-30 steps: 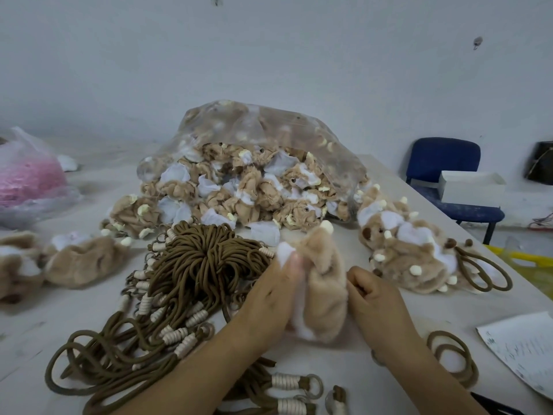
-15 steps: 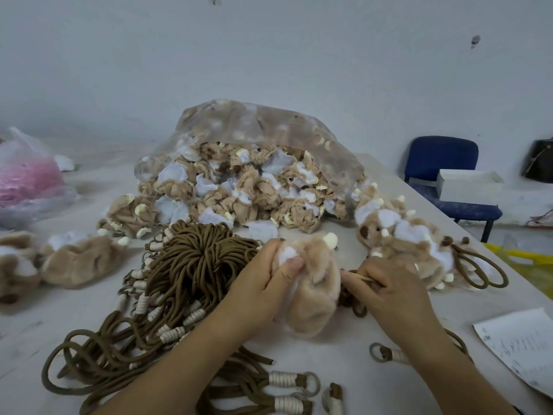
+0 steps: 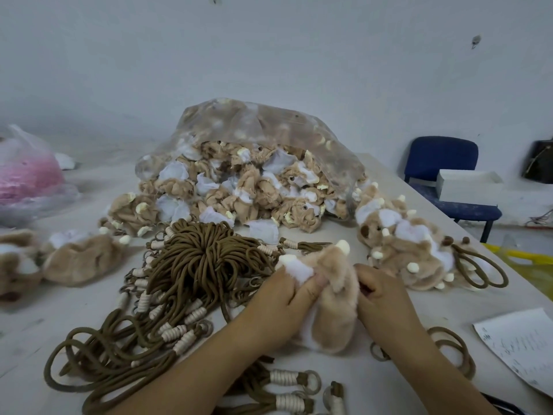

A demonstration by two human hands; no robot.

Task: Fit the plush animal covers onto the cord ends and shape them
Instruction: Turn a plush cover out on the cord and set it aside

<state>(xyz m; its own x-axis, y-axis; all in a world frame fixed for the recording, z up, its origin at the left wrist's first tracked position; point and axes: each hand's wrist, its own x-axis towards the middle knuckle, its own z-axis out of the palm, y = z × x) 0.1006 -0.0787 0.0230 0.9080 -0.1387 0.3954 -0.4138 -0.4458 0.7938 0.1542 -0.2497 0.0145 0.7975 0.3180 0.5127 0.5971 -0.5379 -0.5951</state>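
Left hand (image 3: 276, 307) and right hand (image 3: 386, 298): both gripping one tan plush cover (image 3: 335, 307), near centre of table (image 3: 74, 313). Brown cord bundle (image 3: 203, 265): just left. Clear plastic bag (image 3: 269, 127): behind, filled with tan-and-white covers (image 3: 239, 190). Second bag (image 3: 27, 178), far left: pink contents.

Honestly, nothing readable is showing up here. The only writing is sitting on the white sheet of paper (image 3: 522, 351) that's lying at the right edge of the pale surface (image 3: 466, 307). Those dark scribbled lines are coming out too small and blurry to make out.
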